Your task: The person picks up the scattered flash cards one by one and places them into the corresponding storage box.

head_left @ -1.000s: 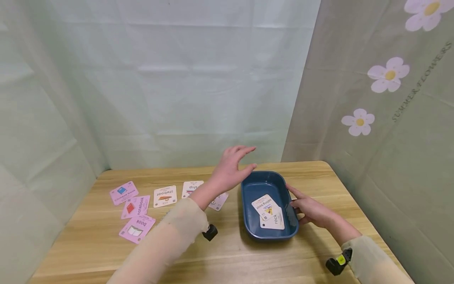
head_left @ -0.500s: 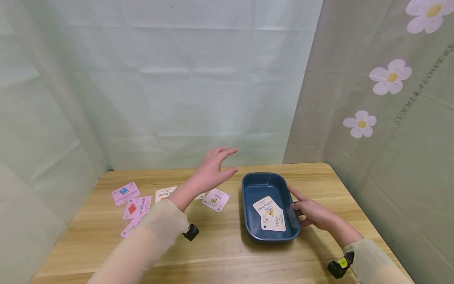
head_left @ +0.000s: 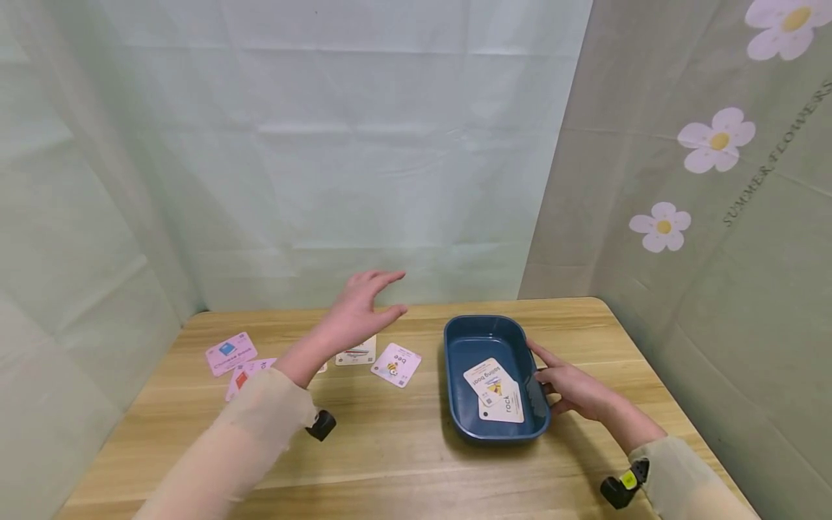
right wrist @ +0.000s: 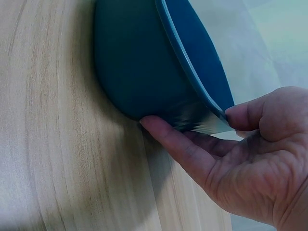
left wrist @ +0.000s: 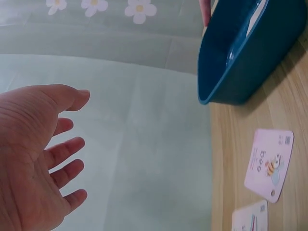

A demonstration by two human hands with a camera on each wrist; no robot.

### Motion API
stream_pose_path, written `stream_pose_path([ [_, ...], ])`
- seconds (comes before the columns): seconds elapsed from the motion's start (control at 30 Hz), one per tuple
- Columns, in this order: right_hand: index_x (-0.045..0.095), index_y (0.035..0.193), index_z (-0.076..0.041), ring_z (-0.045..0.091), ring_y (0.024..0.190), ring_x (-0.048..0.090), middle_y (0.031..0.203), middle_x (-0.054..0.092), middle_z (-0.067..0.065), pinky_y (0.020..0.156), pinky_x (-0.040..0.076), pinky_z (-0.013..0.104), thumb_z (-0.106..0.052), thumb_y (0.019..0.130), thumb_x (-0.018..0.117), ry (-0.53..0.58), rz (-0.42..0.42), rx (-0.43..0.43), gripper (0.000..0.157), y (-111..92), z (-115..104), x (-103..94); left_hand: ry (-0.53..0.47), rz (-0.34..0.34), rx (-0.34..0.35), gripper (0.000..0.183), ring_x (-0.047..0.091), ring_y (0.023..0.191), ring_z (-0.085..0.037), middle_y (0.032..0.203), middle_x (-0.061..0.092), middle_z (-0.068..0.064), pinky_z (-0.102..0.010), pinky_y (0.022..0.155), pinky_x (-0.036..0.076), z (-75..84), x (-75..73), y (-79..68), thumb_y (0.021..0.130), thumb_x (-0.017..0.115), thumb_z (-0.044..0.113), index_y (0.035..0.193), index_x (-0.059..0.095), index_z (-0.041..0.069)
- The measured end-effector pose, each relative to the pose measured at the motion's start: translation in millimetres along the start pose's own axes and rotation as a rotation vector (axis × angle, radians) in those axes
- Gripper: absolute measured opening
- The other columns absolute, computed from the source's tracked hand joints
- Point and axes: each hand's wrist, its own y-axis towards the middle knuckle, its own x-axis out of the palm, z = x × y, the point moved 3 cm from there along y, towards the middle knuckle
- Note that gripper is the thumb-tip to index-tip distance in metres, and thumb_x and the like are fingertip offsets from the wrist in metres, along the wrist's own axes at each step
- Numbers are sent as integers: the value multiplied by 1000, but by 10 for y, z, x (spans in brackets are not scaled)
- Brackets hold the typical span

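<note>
A deep blue plastic tray (head_left: 458, 412) stands on the table with two word cards in it: a sailing boat card (head_left: 479, 375) overlapping a rock card (head_left: 510, 412). My right hand (head_left: 575, 390) holds the tray's right side; in the right wrist view the thumb (right wrist: 245, 115) is at the rim and the fingers lie against the outer wall. My left hand (head_left: 356, 307) is raised left of the tray, its fingers spread and loosely bent, with nothing in them. Below it lie a pink bee card (head_left: 396, 365) and a white card with a boat picture (head_left: 356, 352), partly hidden.
At the left of the wooden table (head_left: 390, 462) lie a pink Chinese book card (head_left: 230, 354) and a notebook card (head_left: 245, 375), partly behind the left sleeve (head_left: 240, 433). Light curtains (head_left: 357, 166) close in the back and sides, flower-printed on the right.
My left hand has moved left from beside the tray's far edge, uncovering the bee card; its sleeve now covers the book and lifeboat cards. My right hand stays at the tray.
</note>
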Motion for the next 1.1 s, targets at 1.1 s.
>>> stream_pose_path([
  [1.1,12,166,-28,35,106,62,144,40,30,74,60,52,-8,106,40,35,11,-7,69,-20,22,39,96,67,-155,63,34,138,-51,151,45,-21,-72,103,33,-953,-371,-1027,100,67,40,151,48,9],
])
